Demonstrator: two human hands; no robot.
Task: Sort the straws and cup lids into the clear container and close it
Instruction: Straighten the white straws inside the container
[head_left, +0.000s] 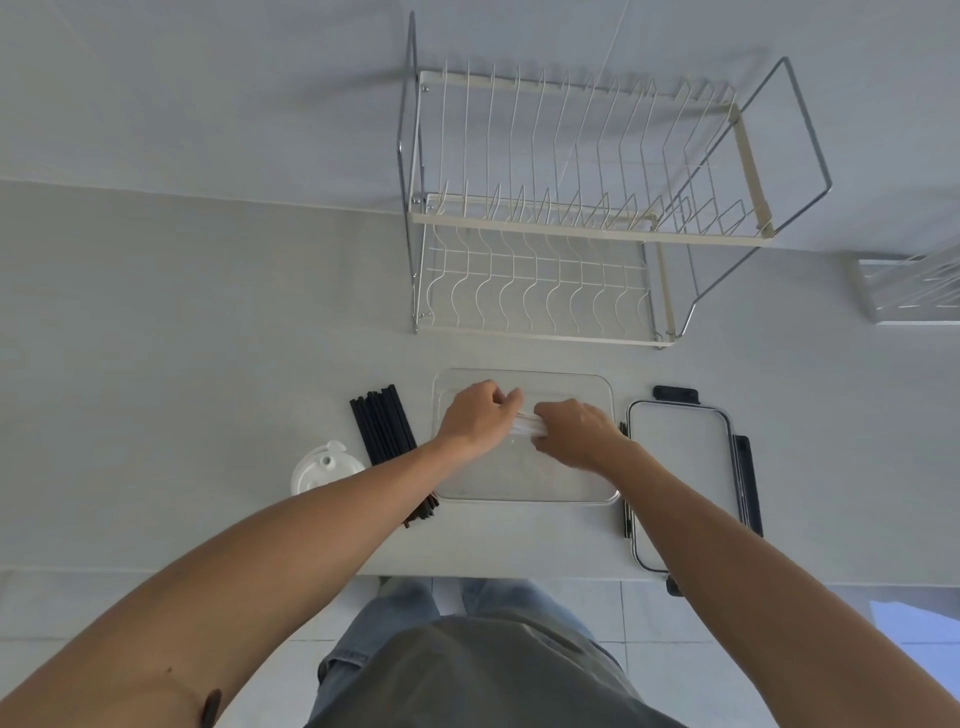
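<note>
A clear container (597, 395) stands open on the counter in front of me. Over its inside, my left hand (475, 418) and my right hand (574, 434) both grip a small bundle of clear straws (529, 423), one hand at each end. A bundle of black straws (382, 423) lies just left of the container, partly under my left forearm. A stack of white cup lids (322, 467) sits further left. The container's lid (680, 467), clear with dark clips, lies flat to the right of the container.
A two-tier wire dish rack (571, 218) stands behind the container, against the wall. A metal rack corner (909, 288) shows at the far right. The counter's front edge (493, 576) runs just below the container.
</note>
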